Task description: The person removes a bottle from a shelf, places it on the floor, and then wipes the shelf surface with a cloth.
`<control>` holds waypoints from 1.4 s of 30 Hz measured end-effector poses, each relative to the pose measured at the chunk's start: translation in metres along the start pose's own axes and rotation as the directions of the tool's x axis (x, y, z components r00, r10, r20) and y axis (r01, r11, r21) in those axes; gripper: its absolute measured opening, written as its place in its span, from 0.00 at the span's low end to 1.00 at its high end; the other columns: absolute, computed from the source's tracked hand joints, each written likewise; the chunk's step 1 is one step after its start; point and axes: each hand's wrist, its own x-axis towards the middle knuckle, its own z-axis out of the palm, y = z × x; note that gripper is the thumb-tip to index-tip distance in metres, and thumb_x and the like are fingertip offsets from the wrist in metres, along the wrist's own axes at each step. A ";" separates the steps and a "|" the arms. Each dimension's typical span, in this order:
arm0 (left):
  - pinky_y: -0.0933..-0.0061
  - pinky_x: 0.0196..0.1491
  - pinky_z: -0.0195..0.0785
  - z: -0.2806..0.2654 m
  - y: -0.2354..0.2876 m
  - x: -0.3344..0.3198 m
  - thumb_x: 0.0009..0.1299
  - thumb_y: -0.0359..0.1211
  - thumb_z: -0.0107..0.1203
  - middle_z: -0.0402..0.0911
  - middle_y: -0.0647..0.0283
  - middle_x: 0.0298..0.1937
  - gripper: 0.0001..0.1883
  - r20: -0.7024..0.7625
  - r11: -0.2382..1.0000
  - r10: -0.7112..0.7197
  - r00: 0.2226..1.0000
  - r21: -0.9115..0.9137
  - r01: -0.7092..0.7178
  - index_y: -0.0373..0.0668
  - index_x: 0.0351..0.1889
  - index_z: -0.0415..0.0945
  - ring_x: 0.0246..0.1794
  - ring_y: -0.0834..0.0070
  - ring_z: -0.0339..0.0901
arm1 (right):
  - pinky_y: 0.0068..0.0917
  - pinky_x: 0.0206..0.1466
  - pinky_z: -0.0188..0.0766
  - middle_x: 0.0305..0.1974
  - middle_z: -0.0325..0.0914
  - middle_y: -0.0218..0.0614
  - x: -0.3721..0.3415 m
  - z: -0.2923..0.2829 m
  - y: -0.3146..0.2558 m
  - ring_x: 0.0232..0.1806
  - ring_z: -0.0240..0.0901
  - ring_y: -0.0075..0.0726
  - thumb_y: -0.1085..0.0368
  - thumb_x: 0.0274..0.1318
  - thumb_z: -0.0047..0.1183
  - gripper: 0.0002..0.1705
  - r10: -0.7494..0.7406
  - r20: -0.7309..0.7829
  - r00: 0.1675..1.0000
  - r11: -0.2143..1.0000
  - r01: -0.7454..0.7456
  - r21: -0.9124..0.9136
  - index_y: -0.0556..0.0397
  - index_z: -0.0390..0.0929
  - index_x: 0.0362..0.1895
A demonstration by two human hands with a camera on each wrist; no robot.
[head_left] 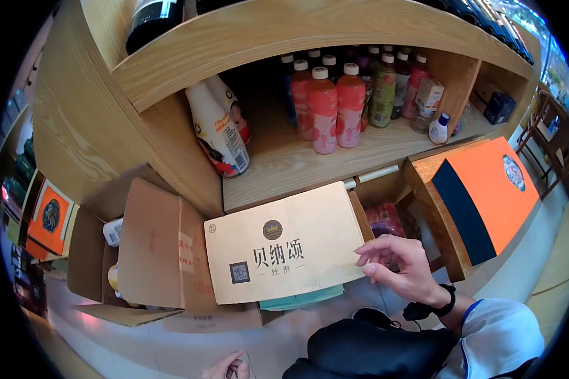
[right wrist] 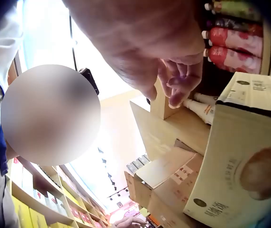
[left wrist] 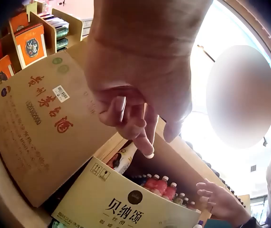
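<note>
A cream carton (head_left: pixel 325 246) printed with dark Chinese characters and a square code is in the middle of the head view, below a wooden shelf. My right hand (head_left: pixel 401 268) hovers by the carton's right edge, fingers loosely bent and holding nothing. At the bottom of the head view, my left hand (head_left: pixel 227 367) shows only in part. The left wrist view shows that left hand (left wrist: pixel 142 95) with relaxed, partly curled fingers and nothing in them. Left of the cream carton stands a brown cardboard box (head_left: pixel 152 243), its flaps up and a few items inside.
Pink-red bottles (head_left: pixel 324 117) and other drinks stand on the shelf (head_left: pixel 284 177), with white bottles (head_left: pixel 218 126) at its left. An orange box (head_left: pixel 496 192) lies on a wooden stand at right. Something green (head_left: pixel 303 297) shows beneath the cream carton.
</note>
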 end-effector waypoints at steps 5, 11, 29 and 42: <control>0.78 0.25 0.64 0.013 -0.026 -0.011 0.69 0.27 0.64 0.83 0.65 0.24 0.11 -0.030 1.000 0.009 1.000 -0.017 -0.010 0.39 0.49 0.86 0.21 0.82 0.74 | 0.12 0.29 0.70 0.35 0.84 0.32 -0.019 0.005 0.024 0.29 0.75 0.12 0.70 0.63 0.64 0.15 -0.037 -0.060 0.998 0.998 0.041 0.056 0.61 0.82 0.53; 0.79 0.27 0.66 0.022 -0.066 -0.028 0.73 0.29 0.61 0.85 0.64 0.30 0.11 -0.029 0.986 -0.125 0.992 -0.116 0.121 0.39 0.51 0.85 0.22 0.82 0.74 | 0.13 0.26 0.66 0.33 0.82 0.31 -0.034 -0.002 0.049 0.25 0.73 0.10 0.68 0.65 0.63 0.15 -0.036 -0.064 0.997 0.995 0.042 0.095 0.61 0.82 0.53; 0.79 0.29 0.69 0.004 -0.020 0.015 0.76 0.28 0.59 0.82 0.63 0.26 0.10 0.190 0.936 -0.183 0.965 -0.266 0.230 0.35 0.51 0.84 0.24 0.81 0.75 | 0.15 0.27 0.66 0.33 0.83 0.30 -0.019 -0.033 0.035 0.25 0.74 0.12 0.65 0.66 0.63 0.14 -0.069 -0.056 0.996 0.991 0.074 0.109 0.59 0.82 0.51; 0.81 0.27 0.69 0.004 0.033 0.107 0.75 0.29 0.57 0.82 0.61 0.28 0.11 0.315 0.955 -0.001 0.949 -0.281 0.094 0.32 0.51 0.81 0.23 0.80 0.77 | 0.16 0.26 0.70 0.36 0.82 0.32 0.006 -0.033 -0.012 0.26 0.75 0.14 0.63 0.68 0.61 0.16 -0.156 0.045 0.987 0.970 0.144 0.194 0.59 0.79 0.53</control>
